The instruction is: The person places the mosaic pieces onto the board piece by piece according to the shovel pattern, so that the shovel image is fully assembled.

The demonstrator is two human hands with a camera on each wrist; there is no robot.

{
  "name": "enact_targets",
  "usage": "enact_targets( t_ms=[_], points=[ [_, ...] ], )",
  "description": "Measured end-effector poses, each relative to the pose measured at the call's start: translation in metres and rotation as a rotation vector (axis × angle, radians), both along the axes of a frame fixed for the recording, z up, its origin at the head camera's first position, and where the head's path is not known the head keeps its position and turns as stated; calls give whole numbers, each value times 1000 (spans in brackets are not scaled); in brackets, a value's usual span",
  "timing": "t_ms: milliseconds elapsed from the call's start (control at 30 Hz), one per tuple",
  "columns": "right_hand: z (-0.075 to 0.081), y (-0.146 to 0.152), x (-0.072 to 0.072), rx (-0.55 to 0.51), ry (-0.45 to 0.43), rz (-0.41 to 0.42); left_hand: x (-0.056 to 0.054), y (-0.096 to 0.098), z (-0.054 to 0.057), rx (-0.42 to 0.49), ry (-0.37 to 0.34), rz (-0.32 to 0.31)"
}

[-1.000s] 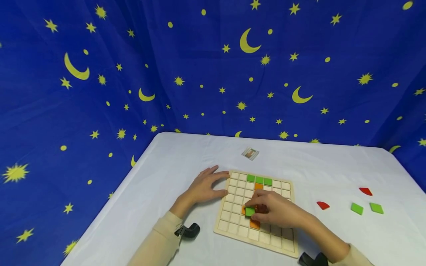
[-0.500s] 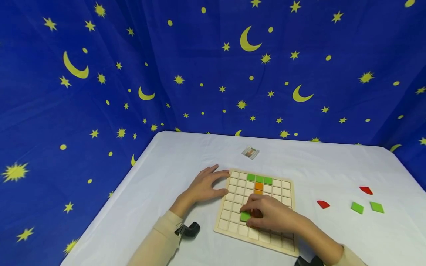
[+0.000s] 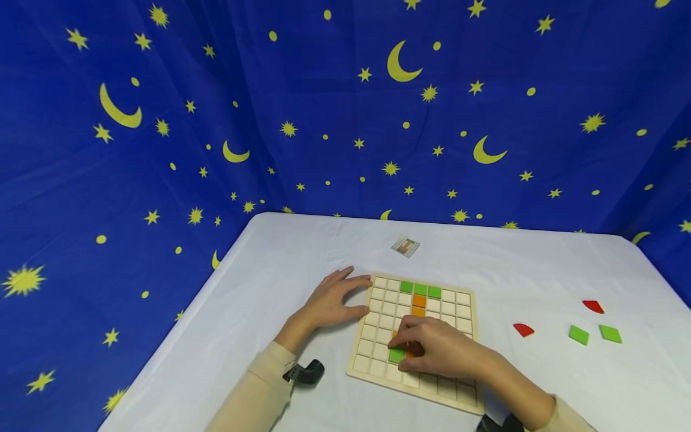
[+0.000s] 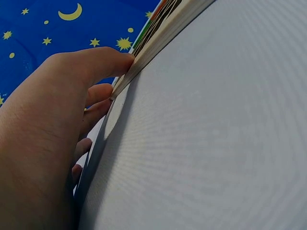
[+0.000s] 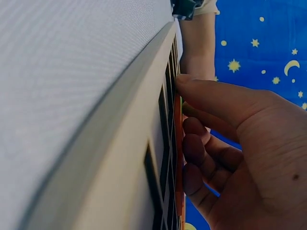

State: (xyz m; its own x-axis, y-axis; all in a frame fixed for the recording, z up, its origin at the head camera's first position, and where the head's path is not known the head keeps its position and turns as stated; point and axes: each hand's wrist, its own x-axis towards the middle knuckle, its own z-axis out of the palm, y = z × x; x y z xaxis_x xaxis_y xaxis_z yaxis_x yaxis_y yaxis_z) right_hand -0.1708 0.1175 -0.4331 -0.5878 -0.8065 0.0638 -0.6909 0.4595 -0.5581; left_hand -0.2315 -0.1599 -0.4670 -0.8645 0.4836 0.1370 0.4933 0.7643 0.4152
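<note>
A wooden grid board (image 3: 378, 381) lies on the table. Its far row has three green square tiles (image 3: 420, 289), with orange tiles (image 3: 419, 300) running toward the near side below them. My right hand (image 3: 445, 347) is over the board's lower middle, thumb and index finger at opposite edges of a green tile (image 3: 396, 355) that lies in or just above a cell. Its palm and fingers hide the cells beneath. My left hand (image 3: 332, 303) has its fingers spread, the thumb and index fingertips touching the board's left edge. In the left wrist view that thumb (image 4: 103, 64) meets the board's side.
On the right of the white table (image 3: 513, 264) lie two red quarter-round pieces (image 3: 523, 330) and two green tiles (image 3: 579, 335). A small pattern card (image 3: 405, 246) sits beyond the board. Blue star-printed cloth (image 3: 324, 108) hangs behind and at the sides.
My right hand has carried the green tile a little left and toward the near side of the board, and has lowered it there. The left hand stays at the board's edge.
</note>
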Motion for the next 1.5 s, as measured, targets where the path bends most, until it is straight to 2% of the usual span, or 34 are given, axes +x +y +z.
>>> enact_targets(
  t_ms=[367, 600, 833, 1033, 1267, 1500],
  points=[
    [0, 4, -2, -7, 48, 22, -1, 0, 0, 5, 12, -1],
    [6, 20, -5, -9, 44, -34, 0, 0, 0, -5, 12, 3],
    [12, 48, -9, -75, 54, -87, 0, -1, 0, 4, 7, 13],
    [10, 79, -8, -73, 86, -166, 2, 0, -2, 26, 7, -1],
    [10, 111, -10, -87, 125, -269, 1, -1, -3, 10, 9, 18],
    [3, 140, -7, -72, 143, -378, 2, 0, -4, 15, 9, 12]
  ],
)
